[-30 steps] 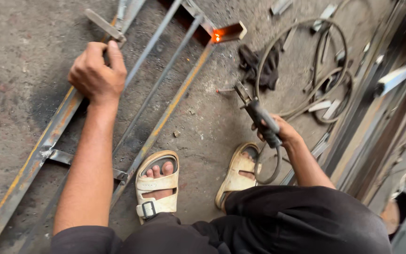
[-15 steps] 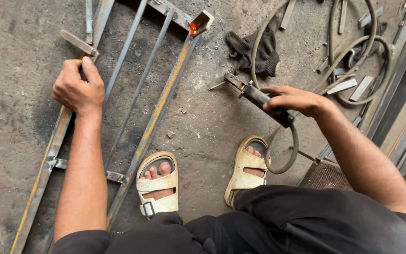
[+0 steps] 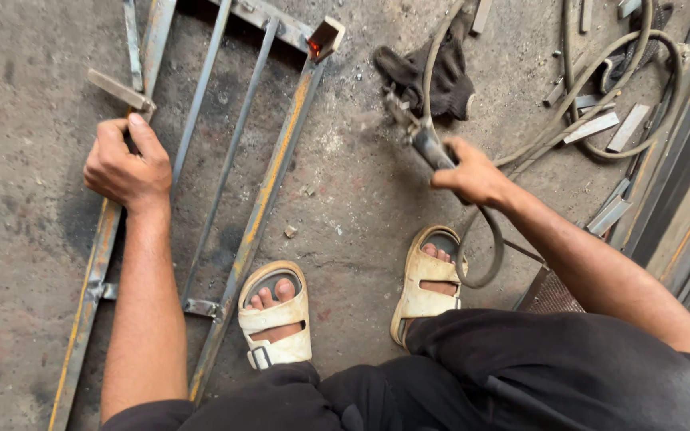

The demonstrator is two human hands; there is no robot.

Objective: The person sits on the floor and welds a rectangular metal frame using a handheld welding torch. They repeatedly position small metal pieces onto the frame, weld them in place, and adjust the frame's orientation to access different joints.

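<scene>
A steel bar frame [image 3: 269, 187] lies flat on the concrete floor on the left. My left hand [image 3: 124, 168] grips its left rail, just below a short cross piece. At the frame's top right corner a fresh weld [image 3: 313, 48] glows orange. My right hand [image 3: 469, 172] is shut on the handle of a welding electrode holder [image 3: 421, 136], lifted off the floor and blurred, to the right of the frame. Its thick cable [image 3: 485, 255] loops down by my right foot.
A dark glove [image 3: 441, 72] lies beyond the holder. Coiled cables [image 3: 624, 96] and short steel offcuts [image 3: 600, 128] sit at the upper right. Long steel sections [image 3: 680, 199] line the right edge. My feet in pale sandals [image 3: 277, 315] rest beside the frame.
My right hand has lifted the electrode holder up and away to the right of the glowing corner. My left hand has stayed on the left rail.
</scene>
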